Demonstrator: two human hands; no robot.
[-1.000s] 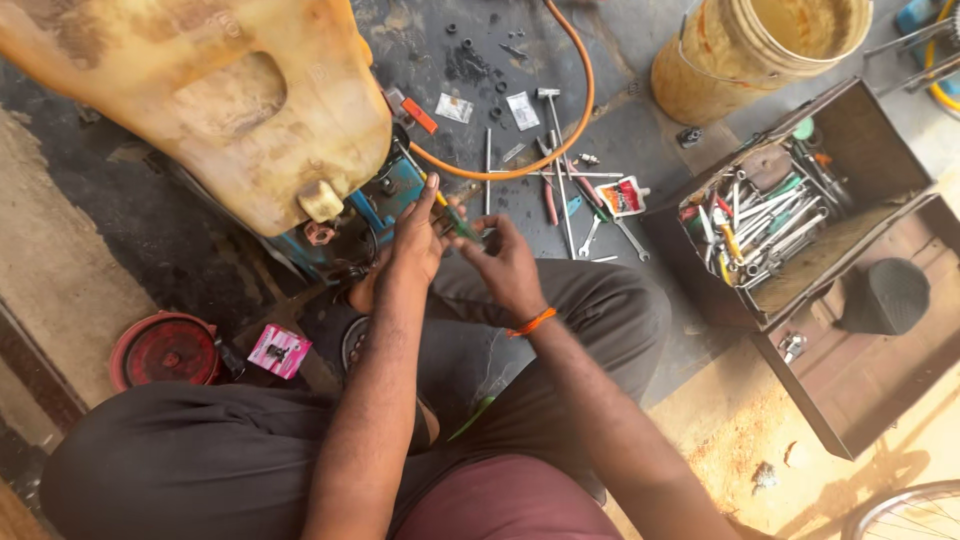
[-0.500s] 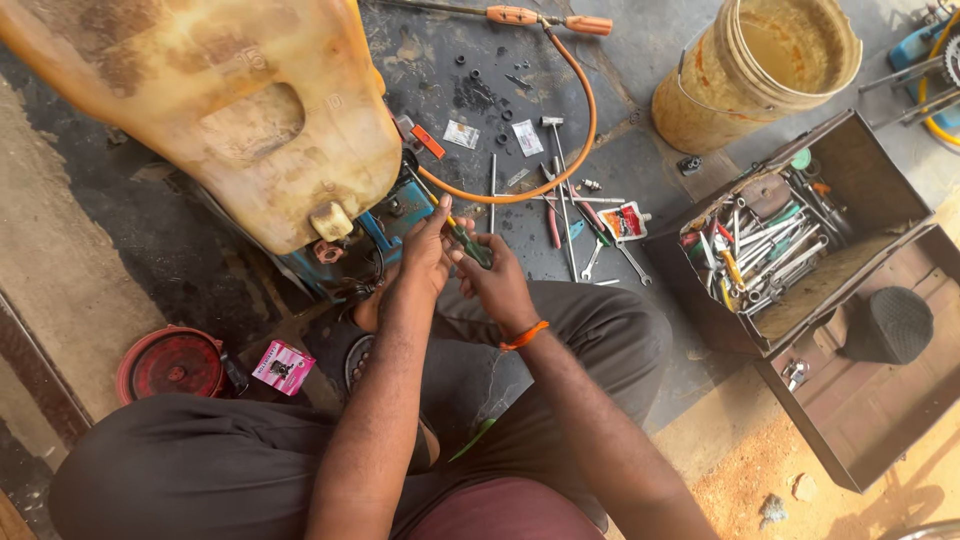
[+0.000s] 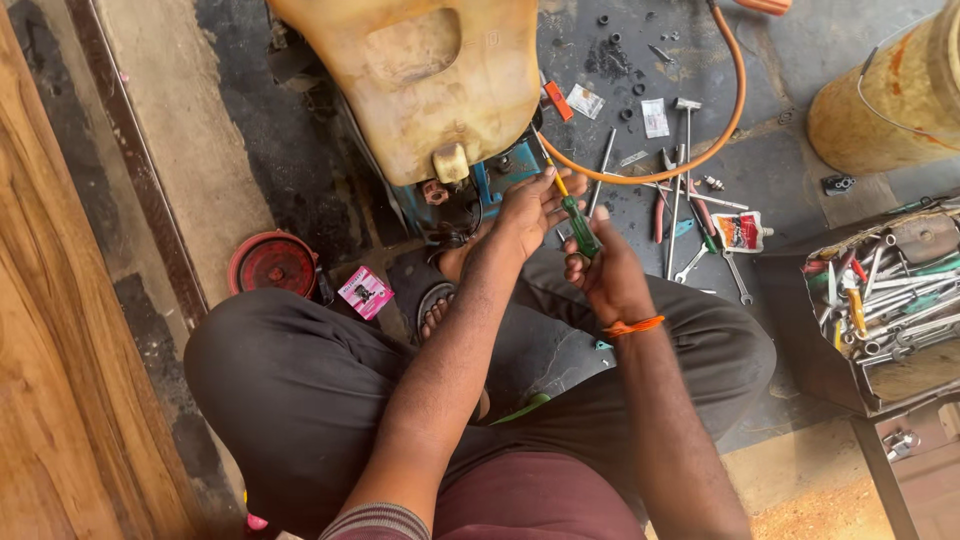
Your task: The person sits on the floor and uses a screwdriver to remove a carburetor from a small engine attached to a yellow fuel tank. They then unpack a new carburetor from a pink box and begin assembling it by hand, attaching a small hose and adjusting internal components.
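1. The right hand (image 3: 605, 275), just right of the frame's centre, had its fingers (image 3: 578, 268) curled shut around the green handle of a screwdriver (image 3: 578, 225). An orange band (image 3: 633, 326) circled that wrist.
2. The screwdriver sloped up and to the left, its yellow-and-metal shaft running toward the lower edge of a yellowish plastic tank (image 3: 425, 80) at top centre.
3. The left hand (image 3: 530, 208), just left of the right hand, lay against the screwdriver's shaft. Its fingers were loosely bent, partly open, with the tips at the shaft; whether they truly pinched it could not be told.
4. Under the tank, a blue machine body (image 3: 500, 175) showed just beside the left hand, at upper centre.
5. The person sat cross-legged on the floor (image 3: 780, 160) in dark trousers, one sandalled foot (image 3: 432, 312) showing below the left forearm.
6. An orange hose (image 3: 735, 90) curved through the upper right; loose wrenches and pliers (image 3: 690, 215) lay scattered on the floor right of the hands.
7. An open toolbox (image 3: 880, 300) crammed with tools sat at the right edge, with a yellow bucket (image 3: 890, 100) above it.
8. A red round cap (image 3: 272, 265) and a small pink packet (image 3: 365, 290) rested at centre left, beside the knee.
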